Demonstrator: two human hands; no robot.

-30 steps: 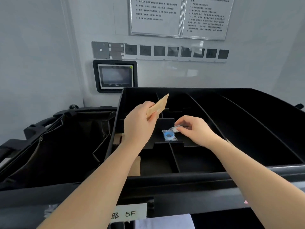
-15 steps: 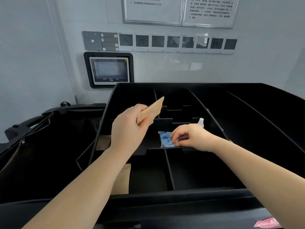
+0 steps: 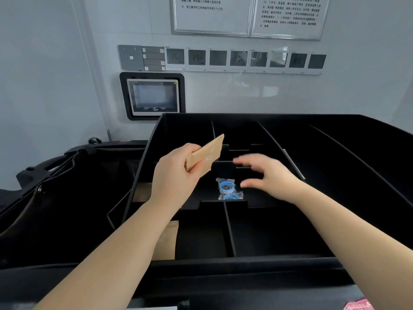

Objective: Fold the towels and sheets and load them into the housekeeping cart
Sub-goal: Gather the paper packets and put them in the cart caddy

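Your right hand (image 3: 271,176) is lifting off the blue-ringed packet (image 3: 228,189), fingers now spread and empty, leaving it in the cart tray's (image 3: 357,153) middle compartment, while your left hand (image 3: 176,175) is pinching a tan card (image 3: 206,154); no towels or sheets are showing yet.

Pale grey-white wall (image 3: 44,74), evenly lit. Two framed notice boards (image 3: 249,16) side by side at top. Below them, a row of small square control panels (image 3: 243,59). Lower left: a black-framed touchscreen (image 3: 153,97), wall-mounted, display pale.
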